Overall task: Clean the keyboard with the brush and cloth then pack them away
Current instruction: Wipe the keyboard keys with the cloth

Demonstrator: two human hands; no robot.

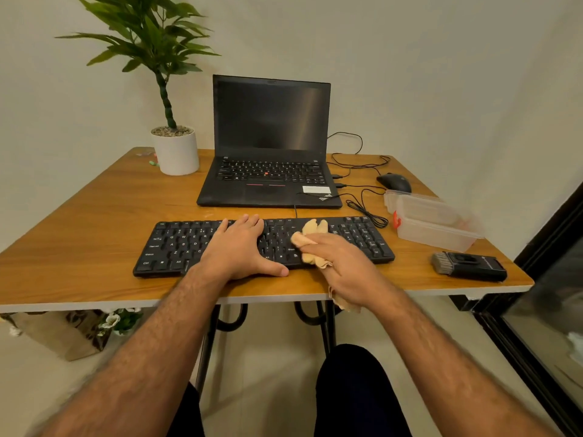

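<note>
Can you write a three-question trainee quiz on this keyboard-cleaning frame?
1. True or false: the right hand grips the cloth on the keyboard.
2. Where does the brush lie? A) in the box B) on the table, right of the keyboard C) on the laptop
3. Fill in: the left hand lies flat on the ____.

Key:
1. True.
2. B; the box stands behind it, and what it holds cannot be told.
3. Keyboard.
</note>
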